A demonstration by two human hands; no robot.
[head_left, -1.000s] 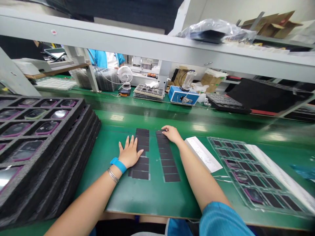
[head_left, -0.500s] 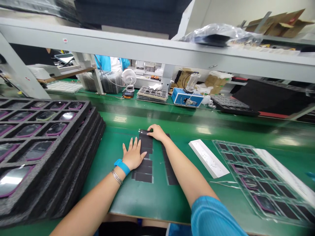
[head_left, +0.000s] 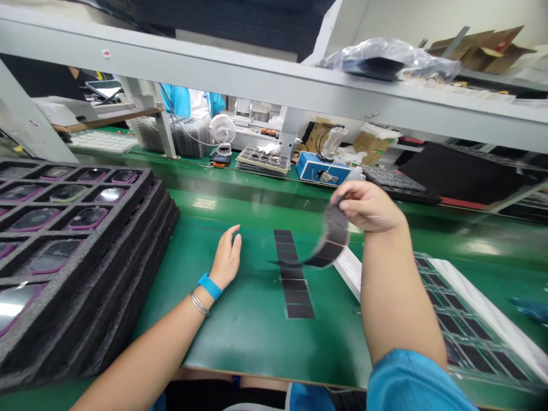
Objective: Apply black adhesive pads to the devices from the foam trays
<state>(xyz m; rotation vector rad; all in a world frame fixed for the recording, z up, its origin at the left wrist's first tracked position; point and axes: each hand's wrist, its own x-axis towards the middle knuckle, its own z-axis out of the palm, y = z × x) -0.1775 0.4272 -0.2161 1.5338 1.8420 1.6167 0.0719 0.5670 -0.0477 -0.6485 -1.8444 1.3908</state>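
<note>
Pinching a curled black strip (head_left: 331, 237) aloft, the right hand (head_left: 368, 206) hides its upper end; the left hand (head_left: 226, 258) is open, empty.

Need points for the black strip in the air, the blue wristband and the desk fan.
Black strip (head_left: 335, 233): head view, on its curved middle.
Blue wristband (head_left: 209, 286): head view, on the middle of the band.
Desk fan (head_left: 222, 128): head view, on the round white guard.
</note>
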